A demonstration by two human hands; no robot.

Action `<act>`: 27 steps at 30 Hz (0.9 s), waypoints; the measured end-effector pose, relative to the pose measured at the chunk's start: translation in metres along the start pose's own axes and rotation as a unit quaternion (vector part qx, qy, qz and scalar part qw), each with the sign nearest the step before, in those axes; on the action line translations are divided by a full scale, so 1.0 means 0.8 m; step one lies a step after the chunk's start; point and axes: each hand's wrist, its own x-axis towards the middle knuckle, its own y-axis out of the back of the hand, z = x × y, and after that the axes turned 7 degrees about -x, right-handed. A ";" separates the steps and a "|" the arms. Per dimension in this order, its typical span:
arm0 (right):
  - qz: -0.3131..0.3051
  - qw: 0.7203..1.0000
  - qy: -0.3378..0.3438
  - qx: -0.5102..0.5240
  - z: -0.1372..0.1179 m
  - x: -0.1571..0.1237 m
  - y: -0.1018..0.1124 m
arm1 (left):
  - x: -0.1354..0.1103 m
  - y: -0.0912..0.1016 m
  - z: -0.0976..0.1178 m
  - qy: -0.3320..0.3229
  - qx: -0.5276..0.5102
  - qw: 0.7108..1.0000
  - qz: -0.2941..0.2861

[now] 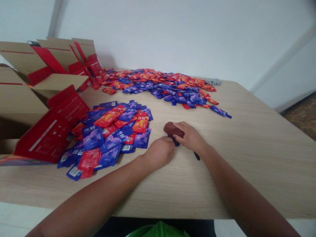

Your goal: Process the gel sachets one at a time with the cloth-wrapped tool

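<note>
my left hand (159, 152) and right hand (190, 137) meet near the middle of the tabletop (247, 148), and most of what they hold is covered. the right hand is curled over a dark red lump (172, 128); only its rounded left end shows, and i cannot tell what it is. beneath it a small piece of a blue packet (175, 142) shows between the two hands. the left hand is curled shut, knuckles up, closed on the near end of that packet, with its fingertips hidden under the hand itself. a thin black tip (197, 156) pokes out from under my right wrist; the rest of it is hidden.

the near heap (111, 135) of red and blue packets lies just to the left of my left hand, its lower packets buried. the print on them is too small to read. a red flap (51, 131) leans over that heap's left side, and the cardboard boxes (17, 98) behind it are cut off by the left edge of the view. the far heap (160, 84) spreads along the back of the tabletop by the wall, with a grey scrap (213, 81) at its right end, too blurred to name.

a green basket (160, 230) shows just below the front edge, mostly cut off. to the right of my hands the tabletop is bare wood out to its right edge, and a bare strip runs between the two heaps.
</note>
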 end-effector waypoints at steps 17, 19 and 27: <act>0.020 0.996 -0.090 0.019 0.023 0.014 -0.003 | -0.001 -0.004 -0.002 0.007 -0.005 1.000 0.020; 0.014 0.996 -0.088 0.031 0.020 0.012 0.000 | -0.001 -0.004 -0.002 0.009 -0.004 0.999 0.033; 0.061 0.997 -0.045 -0.006 -0.003 0.001 0.004 | -0.002 -0.001 -0.002 0.007 0.031 0.999 0.012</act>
